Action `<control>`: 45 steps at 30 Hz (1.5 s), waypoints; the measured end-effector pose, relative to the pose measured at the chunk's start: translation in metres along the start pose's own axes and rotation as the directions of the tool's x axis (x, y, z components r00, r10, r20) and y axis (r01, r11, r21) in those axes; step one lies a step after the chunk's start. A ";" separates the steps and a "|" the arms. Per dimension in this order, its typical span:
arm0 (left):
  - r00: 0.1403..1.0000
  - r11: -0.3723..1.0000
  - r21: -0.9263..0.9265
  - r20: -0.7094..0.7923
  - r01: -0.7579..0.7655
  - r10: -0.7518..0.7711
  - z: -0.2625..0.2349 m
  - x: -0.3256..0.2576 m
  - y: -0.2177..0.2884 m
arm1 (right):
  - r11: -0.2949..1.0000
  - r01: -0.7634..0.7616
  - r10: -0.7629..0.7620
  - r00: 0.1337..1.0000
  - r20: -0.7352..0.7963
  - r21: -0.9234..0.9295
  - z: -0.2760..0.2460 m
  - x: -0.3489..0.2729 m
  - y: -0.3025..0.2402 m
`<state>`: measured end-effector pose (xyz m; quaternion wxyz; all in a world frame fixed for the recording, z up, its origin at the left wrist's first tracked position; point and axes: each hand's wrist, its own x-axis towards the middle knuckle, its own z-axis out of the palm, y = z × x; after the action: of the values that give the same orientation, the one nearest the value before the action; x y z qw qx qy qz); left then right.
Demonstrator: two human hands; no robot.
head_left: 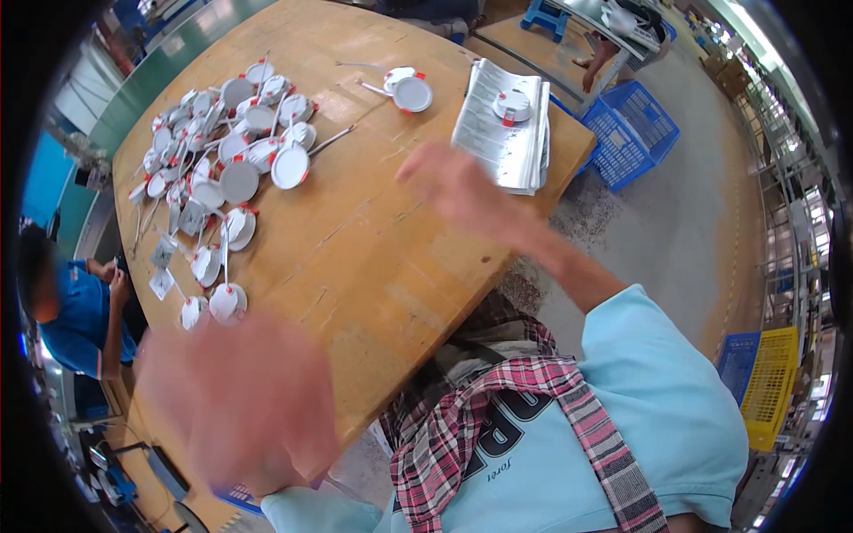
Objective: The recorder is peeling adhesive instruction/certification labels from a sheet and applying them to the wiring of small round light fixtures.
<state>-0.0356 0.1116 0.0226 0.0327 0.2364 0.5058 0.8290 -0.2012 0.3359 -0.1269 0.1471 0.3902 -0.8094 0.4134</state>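
My left hand point(244, 400) is raised close to the camera over the near left of the wooden table point(355, 240). Motion smears it, so its fingers and anything in them cannot be made out. Over the table's right half, my right hand point(462, 191) reaches out, also blurred; no object shows in it. Just beyond it lies a stack of printed sheets point(498, 133) with one round white downlight point(513, 106) on top. A large heap of downlights point(240, 178) with red clips and white cables covers the left side. Two more downlights point(411, 93) sit at the far middle.
A blue plastic crate point(631, 133) stands on the floor off the table's right corner. Yellow point(769, 382) and blue crates stand farther right. A person in a blue shirt point(75, 320) is at the left edge. Another person's arm point(604, 62) shows at the far right.
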 end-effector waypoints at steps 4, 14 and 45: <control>0.969 0.847 0.477 -0.177 0.237 -0.171 -0.028 0.092 -0.121 | 0.860 -0.247 0.123 0.950 -0.287 -0.446 -0.102 -0.006 0.095; 0.969 0.176 0.955 -0.245 0.240 0.005 -0.040 0.168 -0.295 | 0.706 -0.501 0.503 0.852 -0.144 -0.501 -0.114 -0.021 0.197; 0.796 0.404 0.812 -0.545 0.421 0.264 -0.144 0.004 -0.090 | 0.947 0.168 -0.221 0.959 -0.177 -0.274 -0.066 0.057 0.090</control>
<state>-0.1163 0.0380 -0.1067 -0.2207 -0.0857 0.8654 0.4417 -0.3120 0.3900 -0.1045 0.3192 0.4017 -0.7938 0.3267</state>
